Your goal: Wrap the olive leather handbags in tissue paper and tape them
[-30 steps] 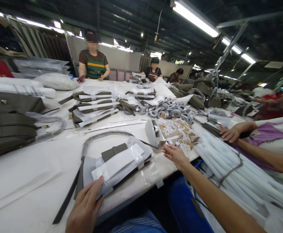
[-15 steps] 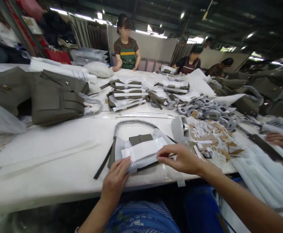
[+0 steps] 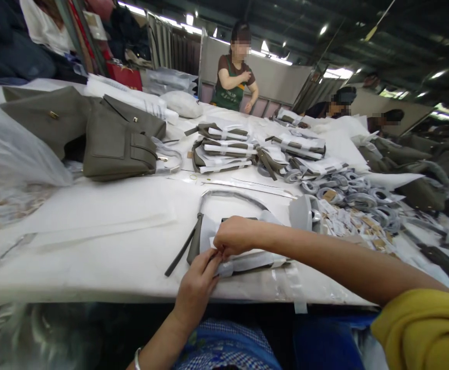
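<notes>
An olive-green handbag lies flat on the white table in front of me, partly covered with white paper and translucent wrapping. Its handle, wrapped in clear plastic, arches toward the far side, and a dark strap sticks out at the left. My left hand grips the bag's near left edge, fingers pressed together. Right against those fingertips, my right hand is closed over the white paper. Whatever it pinches is hidden. My right forearm crosses above the bag and blocks much of it.
A grey tape dispenser stands right of the bag, near a pile of paper tags. Clear tape strips hang off the near edge. Wrapped bags lie stacked beyond; larger olive bags stand left. Co-workers are across the table.
My right hand has moved left from the paper's right end to my left fingertips and closed. The view has swung left. The co-worker opposite has raised one arm across the chest.
</notes>
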Available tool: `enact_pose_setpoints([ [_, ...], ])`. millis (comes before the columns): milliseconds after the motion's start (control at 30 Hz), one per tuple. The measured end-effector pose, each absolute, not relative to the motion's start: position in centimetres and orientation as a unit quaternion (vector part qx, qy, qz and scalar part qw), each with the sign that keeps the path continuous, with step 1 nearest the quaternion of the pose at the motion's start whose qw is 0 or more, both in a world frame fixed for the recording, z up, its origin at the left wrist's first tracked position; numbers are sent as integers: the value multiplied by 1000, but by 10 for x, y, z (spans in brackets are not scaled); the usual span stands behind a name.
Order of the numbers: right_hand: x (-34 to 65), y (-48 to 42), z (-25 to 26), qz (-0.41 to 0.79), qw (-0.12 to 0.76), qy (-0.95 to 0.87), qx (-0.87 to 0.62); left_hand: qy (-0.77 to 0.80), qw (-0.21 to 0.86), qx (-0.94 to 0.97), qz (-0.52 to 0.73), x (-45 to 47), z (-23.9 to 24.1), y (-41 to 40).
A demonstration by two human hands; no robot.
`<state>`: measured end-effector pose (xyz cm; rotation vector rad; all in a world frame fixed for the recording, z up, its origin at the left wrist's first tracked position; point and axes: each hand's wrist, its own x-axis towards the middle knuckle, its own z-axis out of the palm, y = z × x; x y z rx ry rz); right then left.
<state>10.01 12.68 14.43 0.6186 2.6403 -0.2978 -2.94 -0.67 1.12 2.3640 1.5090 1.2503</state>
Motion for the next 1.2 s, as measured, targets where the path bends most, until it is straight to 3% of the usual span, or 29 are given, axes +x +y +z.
enact_pose_setpoints([
  [367, 54, 150, 129, -119, 355, 915, 148, 504, 57, 759, 409, -27, 13, -6],
  [567, 52, 155, 126, -102, 285, 937, 176, 495, 47, 768, 404, -27, 18, -6],
  [733, 57, 169, 131, -59, 286, 947, 133, 497, 58, 762, 412, -27, 18, -7],
  [1000, 76, 200, 121, -90, 273, 933, 218, 504, 55, 762, 402, -26, 13, -8],
  [1200, 99, 226, 114, -220, 189, 899, 328, 493, 12, 768, 408, -26, 14, -8],
])
